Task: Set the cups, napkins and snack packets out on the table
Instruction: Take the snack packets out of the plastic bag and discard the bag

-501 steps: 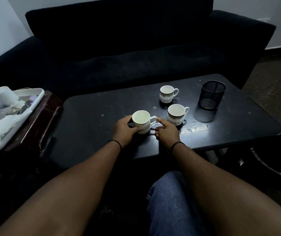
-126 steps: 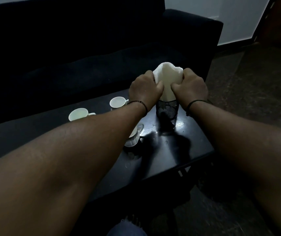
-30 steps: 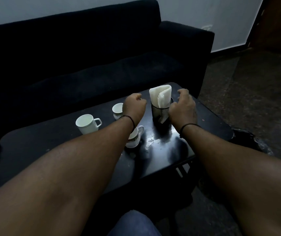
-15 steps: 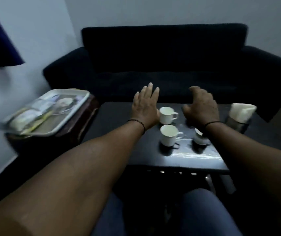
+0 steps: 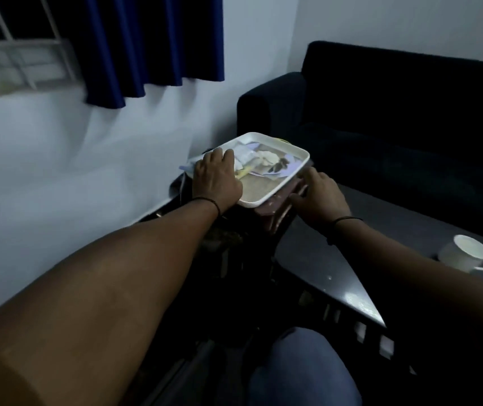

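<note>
One white rectangular tray with rounded corners and a raised rim sits on a small dark side table. The left hand lies palm-down over the tray's left part, fingers together on the crinkled packets; whether it grips one I cannot tell. Their number and print are too blurred to read. The right hand hovers just right of the tray, fingers loosely spread, holding nothing. One glossy white cup stands on the smooth black table, well right of both hands.
</note>
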